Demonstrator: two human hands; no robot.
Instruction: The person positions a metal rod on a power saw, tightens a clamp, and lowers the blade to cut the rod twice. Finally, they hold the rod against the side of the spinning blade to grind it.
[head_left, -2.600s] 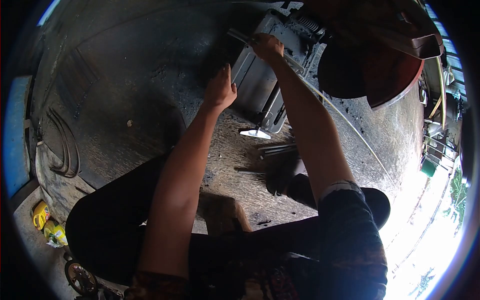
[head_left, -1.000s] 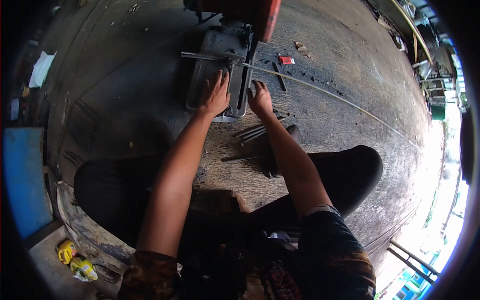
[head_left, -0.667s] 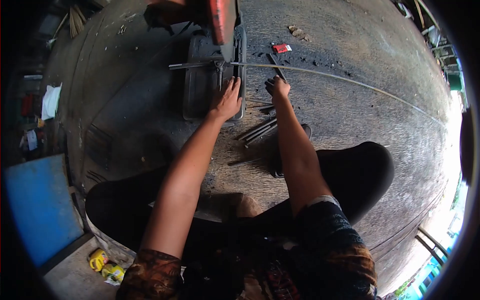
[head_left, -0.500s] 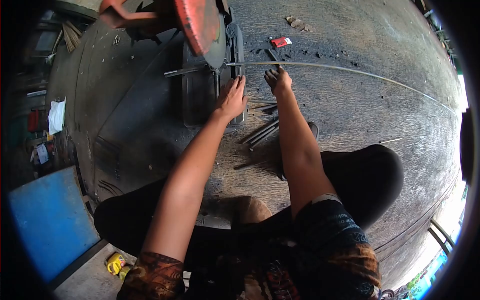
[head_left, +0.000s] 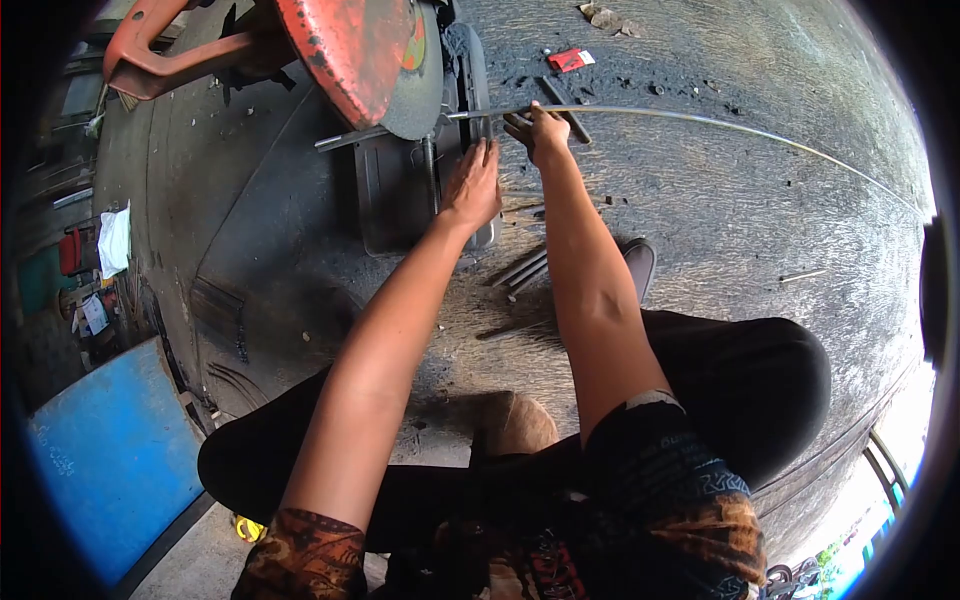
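Note:
A long thin metal rod (head_left: 690,119) runs from the right across the base of a red cut-off saw (head_left: 340,55). Its grey disc (head_left: 415,95) hangs over the rod near the clamp. My right hand (head_left: 540,132) is closed around the rod just right of the base, thumb on top. My left hand (head_left: 473,185) rests with fingers stretched out on the right side of the saw's base (head_left: 385,225), below the rod, holding nothing. A short dark bar (head_left: 578,127) lies beside my right hand.
Several short cut rods (head_left: 522,270) lie on the floor (head_left: 720,220) between my forearms. A red packet (head_left: 570,60) lies beyond my right hand. A blue panel (head_left: 115,450) stands at the lower left, and a dark shoe (head_left: 640,265) is right of my right forearm.
My right hand has moved up and left onto the rod, its fingers now around it. The red saw guard and disc appear larger and further left. My left hand stays on the base.

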